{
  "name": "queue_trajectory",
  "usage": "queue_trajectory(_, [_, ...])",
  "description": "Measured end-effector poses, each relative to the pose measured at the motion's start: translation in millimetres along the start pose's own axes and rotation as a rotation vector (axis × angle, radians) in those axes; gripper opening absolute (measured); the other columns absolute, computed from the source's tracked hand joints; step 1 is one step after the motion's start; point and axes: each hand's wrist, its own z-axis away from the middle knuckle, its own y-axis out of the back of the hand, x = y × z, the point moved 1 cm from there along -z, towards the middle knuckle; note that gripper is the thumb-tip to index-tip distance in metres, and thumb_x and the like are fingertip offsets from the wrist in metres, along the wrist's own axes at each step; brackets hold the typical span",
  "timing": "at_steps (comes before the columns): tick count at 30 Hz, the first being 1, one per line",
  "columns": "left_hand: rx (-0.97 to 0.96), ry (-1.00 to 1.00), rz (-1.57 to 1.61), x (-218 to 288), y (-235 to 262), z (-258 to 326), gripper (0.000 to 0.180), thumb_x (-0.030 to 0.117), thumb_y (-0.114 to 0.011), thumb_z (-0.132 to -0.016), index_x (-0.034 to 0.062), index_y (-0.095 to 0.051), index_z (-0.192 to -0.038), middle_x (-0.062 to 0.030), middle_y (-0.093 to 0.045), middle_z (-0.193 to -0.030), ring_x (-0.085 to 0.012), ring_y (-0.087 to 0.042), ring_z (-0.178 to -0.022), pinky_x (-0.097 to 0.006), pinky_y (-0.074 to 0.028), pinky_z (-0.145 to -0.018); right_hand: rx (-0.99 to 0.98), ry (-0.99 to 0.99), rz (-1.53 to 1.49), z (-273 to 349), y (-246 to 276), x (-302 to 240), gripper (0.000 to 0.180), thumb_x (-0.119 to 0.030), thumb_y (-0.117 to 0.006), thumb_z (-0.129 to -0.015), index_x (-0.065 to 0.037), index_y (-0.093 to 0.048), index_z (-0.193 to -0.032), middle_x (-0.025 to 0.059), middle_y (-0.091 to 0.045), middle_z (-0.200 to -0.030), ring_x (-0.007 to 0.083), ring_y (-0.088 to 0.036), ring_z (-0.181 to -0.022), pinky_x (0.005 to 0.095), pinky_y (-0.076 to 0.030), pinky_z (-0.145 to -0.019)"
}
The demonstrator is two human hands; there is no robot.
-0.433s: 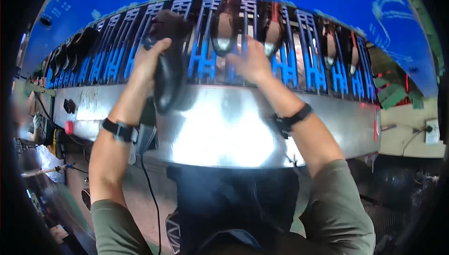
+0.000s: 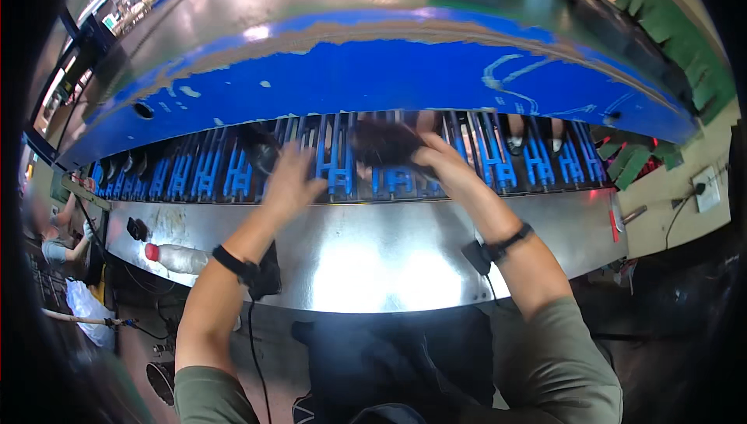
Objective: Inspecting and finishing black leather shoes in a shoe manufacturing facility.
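My right hand (image 2: 450,166) grips a dark shoe (image 2: 385,144), blurred by motion, over the blue slatted conveyor rack (image 2: 336,179). Its fingers are partly hidden by the shoe. To the left, my left hand (image 2: 289,184) reaches to the rack's near side with fingers apart and nothing in them. Just beyond it a black shoe (image 2: 262,152) rests among the slats. Two more shoes, one of them a dark shoe with a shiny toe (image 2: 515,138), sit on the rack farther right.
A metal ledge (image 2: 467,261) runs along the rack's near side, with a red-capped clear bottle (image 2: 180,259) lying on its left part. A blue panel (image 2: 350,78) overhangs the rack. Several dark shoes (image 2: 128,166) stand at the far left. Another person (image 2: 58,237) is at the left.
The view has tilted up. My left hand has let go of the black shoe it held. My right hand, empty before, has taken hold of a dark shoe.
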Motion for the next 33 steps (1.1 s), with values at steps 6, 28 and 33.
queue_trajectory(6, [0.257,-1.086,0.247,273.4,162.8,-62.1,0.050,0.028,-0.071,-0.089,0.0074,-0.059,-0.133,-0.0236,-0.046,-0.148,-0.0395,-0.042,-0.141,-0.052,-0.040,-0.112,0.154,0.241,0.473,266.3,53.8,53.7,0.064,-0.004,-0.067,-0.081,0.000,-0.050,-0.143,0.0182,-0.056,-0.140,0.0316,-0.061,-0.120,0.0415,-0.051,-0.100])
queue_trajectory(28, [-0.062,0.029,0.127,333.9,128.6,376.0,0.062,0.043,-0.082,-0.077,0.0004,-0.063,-0.119,-0.0223,-0.053,-0.122,-0.0424,-0.053,-0.115,-0.052,-0.046,-0.098,0.386,1.023,0.888,369.1,-41.0,-95.6,0.050,-0.017,-0.083,-0.071,-0.002,-0.065,-0.114,0.0173,-0.068,-0.100,0.0348,-0.063,-0.088,0.0429,-0.053,-0.080])
queue_trajectory(33, [-0.328,0.088,0.294,292.2,84.0,403.2,0.043,0.036,-0.079,-0.081,0.0027,-0.070,-0.107,-0.0177,-0.060,-0.109,-0.0352,-0.064,-0.090,-0.043,-0.055,-0.077,0.237,0.549,0.373,401.3,-57.6,-63.6,0.033,-0.020,-0.076,-0.084,0.002,-0.067,-0.107,0.0121,-0.069,-0.096,0.0191,-0.066,-0.087,0.0320,-0.053,-0.079])
